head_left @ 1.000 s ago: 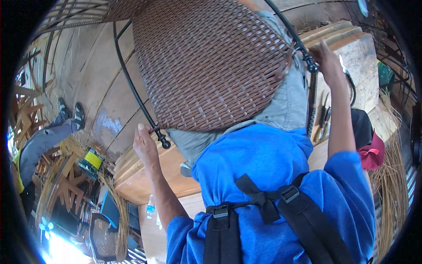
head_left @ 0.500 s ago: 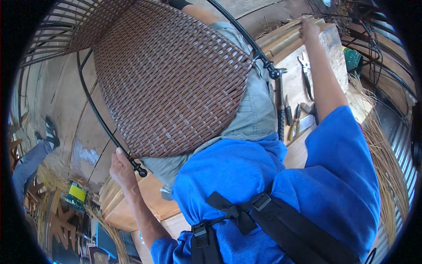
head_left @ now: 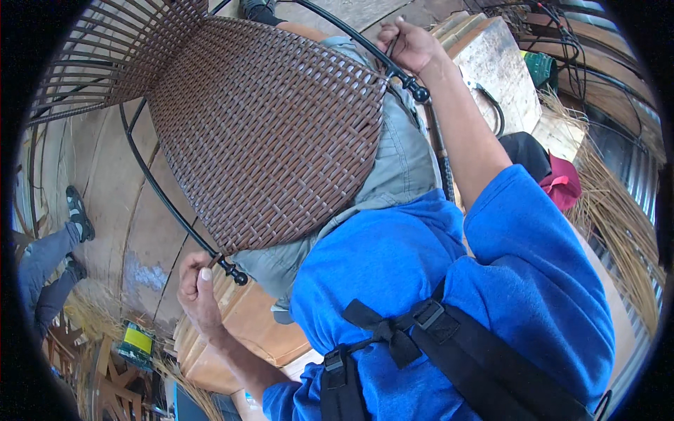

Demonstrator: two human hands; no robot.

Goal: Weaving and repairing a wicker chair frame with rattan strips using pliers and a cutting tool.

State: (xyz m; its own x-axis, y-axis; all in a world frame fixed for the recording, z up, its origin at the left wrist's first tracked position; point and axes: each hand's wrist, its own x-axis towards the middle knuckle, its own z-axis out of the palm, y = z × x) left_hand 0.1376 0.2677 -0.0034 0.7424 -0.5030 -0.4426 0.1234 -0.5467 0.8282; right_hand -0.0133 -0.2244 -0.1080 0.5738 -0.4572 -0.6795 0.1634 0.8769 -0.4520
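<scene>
A chair with a brown woven wicker seat [head_left: 267, 140] and a black metal frame [head_left: 163, 188] lies tilted across my lap. My left hand [head_left: 199, 289] is closed beside the ball-ended tip of the near frame rail, thumb pressed to fingers. A short bit of brown wicker strand [head_left: 214, 261] shows between them and the rail. At the other rail's end, my right hand [head_left: 411, 46] has its fingers curled around a thin dark strand [head_left: 391, 48] next to the frame. The slatted backrest [head_left: 91, 59] rises at the far left.
To my right stands a pale wooden board [head_left: 502, 67] with a curved-handled tool [head_left: 497, 112] on it. A dark and maroon cap [head_left: 558, 179], bundled straw-like strands [head_left: 621, 224] and a green tin [head_left: 539, 69] are beyond. At left are another person's legs [head_left: 53, 259] and a green-yellow tin [head_left: 137, 344].
My right hand has come from the far board back to the chair's right rail. The chair has shifted slightly left. My left hand has moved a little lower, with its fingers curled in.
</scene>
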